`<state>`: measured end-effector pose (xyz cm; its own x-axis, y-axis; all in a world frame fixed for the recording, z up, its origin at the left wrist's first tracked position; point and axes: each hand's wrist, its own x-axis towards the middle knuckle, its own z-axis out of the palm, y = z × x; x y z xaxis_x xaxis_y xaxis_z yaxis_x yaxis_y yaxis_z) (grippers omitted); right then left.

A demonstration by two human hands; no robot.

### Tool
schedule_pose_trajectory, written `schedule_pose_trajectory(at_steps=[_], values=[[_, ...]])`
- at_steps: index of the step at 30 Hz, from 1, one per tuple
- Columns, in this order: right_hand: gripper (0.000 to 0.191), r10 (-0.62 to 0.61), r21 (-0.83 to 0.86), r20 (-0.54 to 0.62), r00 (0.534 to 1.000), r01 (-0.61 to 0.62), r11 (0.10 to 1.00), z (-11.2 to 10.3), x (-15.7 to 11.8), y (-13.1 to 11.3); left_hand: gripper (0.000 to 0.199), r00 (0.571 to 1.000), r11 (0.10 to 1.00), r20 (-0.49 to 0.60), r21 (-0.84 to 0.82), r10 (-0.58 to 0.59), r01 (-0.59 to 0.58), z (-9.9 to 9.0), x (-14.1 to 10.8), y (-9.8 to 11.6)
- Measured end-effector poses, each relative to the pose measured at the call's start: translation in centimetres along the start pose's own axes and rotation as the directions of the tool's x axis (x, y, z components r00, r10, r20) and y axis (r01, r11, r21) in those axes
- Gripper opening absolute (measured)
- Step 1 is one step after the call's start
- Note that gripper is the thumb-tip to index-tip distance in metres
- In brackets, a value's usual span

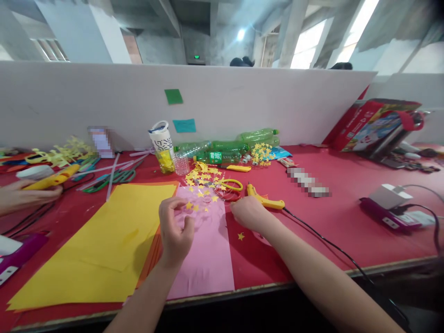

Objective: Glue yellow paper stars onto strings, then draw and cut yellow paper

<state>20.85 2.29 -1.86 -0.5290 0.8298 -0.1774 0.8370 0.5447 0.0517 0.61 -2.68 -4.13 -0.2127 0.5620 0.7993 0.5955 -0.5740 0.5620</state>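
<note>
My left hand (176, 229) is over the pink sheet (204, 273), fingers curved and thumb apart from them. Right by its fingertips are small yellow stars (189, 206) amid clear, shiny plastic, whose outline is hard to make out. To the right, my right hand (250, 213) is closed, knuckles up, and what its fingers hold, if anything, is hidden. A yellow glue gun (265, 200) lies just beyond that hand. Scissors with yellow handles (232, 185) lie ahead of it. One loose star (240, 236) rests on the red tabletop (256, 266).
Yellow paper sheets (100, 240) are stacked at left. Green plastic bottles (225, 147) and a white-and-yellow cup (161, 145) line the divider (121, 101). A purple power strip (388, 215) sits right. At far left, another person's hand (31, 196) holds a yellow glue gun (55, 177).
</note>
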Motion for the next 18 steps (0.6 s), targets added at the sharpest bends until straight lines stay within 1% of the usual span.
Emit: schedule_pose_trajectory(at_steps=[2, 4, 5, 6, 7, 8, 9, 10, 11, 13, 14, 15, 16, 17, 18], values=[[0.02, 0.021, 0.074, -0.042, 0.999, -0.018, 0.997, 0.1, 0.2, 0.2, 0.029, 1.0, 1.0, 0.025, 0.007, 0.016, -0.016, -0.3, 0.1, 0.7], [0.017, 0.053, 0.171, -0.089, 0.995, -0.037, 0.985, 0.1, 0.1, 0.7, 0.03, 0.996, 1.0, 0.081, -0.019, 0.023, -0.021, -0.6, -0.1, 1.8], [0.017, 0.075, 0.226, -0.111, 0.991, -0.048, 0.973, 0.2, 0.0, 1.1, 0.029, 0.991, 0.999, 0.132, -0.054, 0.006, 0.001, -0.8, -0.2, 2.4], [0.017, 0.098, 0.288, -0.129, 0.987, -0.057, 0.956, 0.3, -0.2, 1.4, 0.028, 0.977, 0.995, 0.212, -0.089, -0.016, 0.035, -0.9, -0.4, 3.0], [0.017, 0.122, 0.356, -0.141, 0.983, -0.064, 0.932, 0.5, -0.4, 1.8, 0.029, 0.947, 0.99, 0.318, -0.119, -0.039, 0.081, -1.0, -0.7, 3.6], [0.017, 0.144, 0.429, -0.144, 0.979, -0.069, 0.901, 0.7, -0.7, 2.0, 0.028, 0.894, 0.981, 0.443, -0.135, -0.065, 0.138, -1.0, -1.0, 4.2], [0.018, 0.163, 0.503, -0.139, 0.977, -0.072, 0.861, 1.0, -1.0, 2.2, 0.025, 0.816, 0.968, 0.569, -0.133, -0.102, 0.214, -0.9, -1.2, 4.6], [0.019, 0.177, 0.575, -0.129, 0.976, -0.072, 0.815, 1.2, -1.3, 2.3, 0.02, 0.726, 0.935, 0.659, -0.099, -0.194, 0.34, -0.6, -1.5, 5.0], [0.021, 0.186, 0.641, -0.115, 0.976, -0.07, 0.765, 1.4, -1.7, 2.2, 0.014, 0.626, 0.876, 0.724, -0.065, -0.288, 0.478, -0.3, -1.7, 5.1], [0.025, 0.19, 0.746, -0.088, 0.978, -0.062, 0.663, 1.7, -2.4, 1.8, 0.011, 0.441, 0.69, 0.782, -0.019, -0.44, 0.723, 0.6, -2.1, 5.2], [0.025, 0.184, 0.784, -0.076, 0.98, -0.056, 0.618, 1.7, -2.7, 1.4, 0.013, 0.369, 0.594, 0.798, -0.018, -0.476, 0.804, 1.1, -2.2, 5.1], [0.025, 0.175, 0.818, -0.061, 0.983, -0.051, 0.573, 1.7, -3.0, 1.0, 0.016, 0.316, 0.51, 0.811, -0.025, -0.493, 0.86, 1.5, -2.3, 4.9], [0.024, 0.163, 0.852, -0.041, 0.986, -0.051, 0.52, 1.6, -3.2, 0.6, 0.019, 0.28, 0.445, 0.823, -0.037, -0.494, 0.895, 1.9, -2.3, 4.7], [0.022, 0.151, 0.897, -0.014, 0.988, -0.054, 0.439, 1.5, -3.4, 0.2, 0.021, 0.258, 0.398, 0.832, -0.05, -0.49, 0.916, 2.2, -2.3, 4.5], [0.02, 0.139, 0.949, 0.019, 0.99, -0.062, 0.31, 1.3, -3.4, -0.2, 0.022, 0.246, 0.365, 0.837, -0.061, -0.489, 0.929, 2.4, -2.2, 4.4]])
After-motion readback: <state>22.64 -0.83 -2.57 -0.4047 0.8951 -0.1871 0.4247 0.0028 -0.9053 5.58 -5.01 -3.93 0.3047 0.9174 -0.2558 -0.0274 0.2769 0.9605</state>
